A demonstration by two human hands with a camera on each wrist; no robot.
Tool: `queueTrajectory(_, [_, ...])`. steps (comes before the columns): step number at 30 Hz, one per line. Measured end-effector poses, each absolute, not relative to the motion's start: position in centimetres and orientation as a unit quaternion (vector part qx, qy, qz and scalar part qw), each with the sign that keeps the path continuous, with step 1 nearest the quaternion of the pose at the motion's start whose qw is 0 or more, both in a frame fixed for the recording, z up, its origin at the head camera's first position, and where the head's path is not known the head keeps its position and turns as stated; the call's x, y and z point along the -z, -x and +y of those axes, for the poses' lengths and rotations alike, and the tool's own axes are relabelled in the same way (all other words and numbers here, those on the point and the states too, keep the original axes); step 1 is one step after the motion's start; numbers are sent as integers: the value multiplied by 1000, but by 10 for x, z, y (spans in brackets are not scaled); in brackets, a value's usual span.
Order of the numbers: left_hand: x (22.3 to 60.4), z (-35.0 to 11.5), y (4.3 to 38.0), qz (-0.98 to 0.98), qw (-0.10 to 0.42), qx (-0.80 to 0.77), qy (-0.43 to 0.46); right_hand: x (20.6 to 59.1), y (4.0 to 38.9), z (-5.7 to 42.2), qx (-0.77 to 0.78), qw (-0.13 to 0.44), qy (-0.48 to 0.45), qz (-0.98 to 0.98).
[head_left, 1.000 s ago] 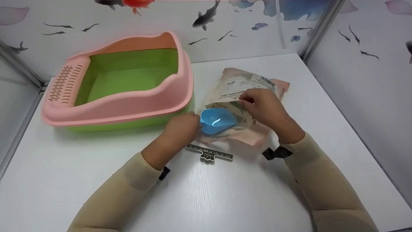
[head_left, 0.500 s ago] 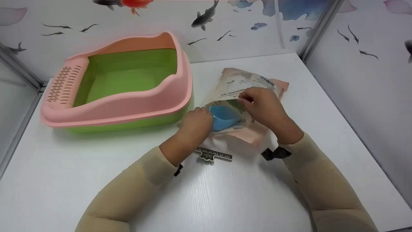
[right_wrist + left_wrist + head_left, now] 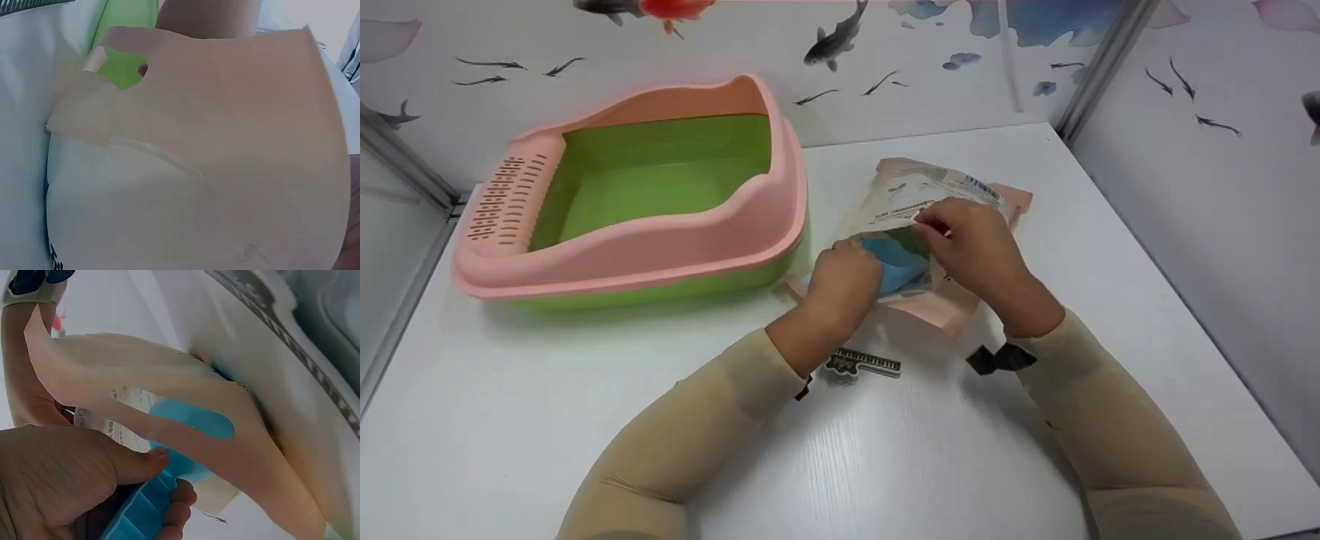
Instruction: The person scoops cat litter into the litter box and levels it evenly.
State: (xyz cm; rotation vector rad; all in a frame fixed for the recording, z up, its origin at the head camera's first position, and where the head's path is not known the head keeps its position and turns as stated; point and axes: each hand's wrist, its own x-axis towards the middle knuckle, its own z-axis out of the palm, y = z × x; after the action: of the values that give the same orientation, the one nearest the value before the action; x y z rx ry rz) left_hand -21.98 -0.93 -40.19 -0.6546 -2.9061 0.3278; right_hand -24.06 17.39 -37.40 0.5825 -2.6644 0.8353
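Observation:
My left hand grips a blue scoop by its ribbed handle, thumb on top and fingers curled beneath. The scoop's bowl is in the mouth of a pale pink printed bag that lies on the table, and the bag's edge crosses in front of it in the left wrist view. My right hand pinches the upper edge of that mouth between thumb and fingers, holding it raised. The bag fills most of the right wrist view and hides the pinch. What lies deep inside it is hidden.
A green litter box with a pink rim stands on the left, close to my left hand. In front of the bag lies a black-and-white clip with a ruler-like edge, partly hidden by my left wrist. Patterned walls enclose the white table.
My left hand has moved right and slightly away from me, bringing the scoop from in front of the bag's mouth into it. The right hand keeps its pinch almost in place.

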Motion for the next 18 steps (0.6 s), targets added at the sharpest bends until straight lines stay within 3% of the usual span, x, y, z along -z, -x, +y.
queueTrajectory(9, [398, 8, 225, -970, 65, -114, 204, 375, 239, 172, -283, 160, -204, -923])
queueTrajectory(18, [396, 17, 234, -972, 16, -134, 191, 376, 238, 168, -278, 171, -196, -925])
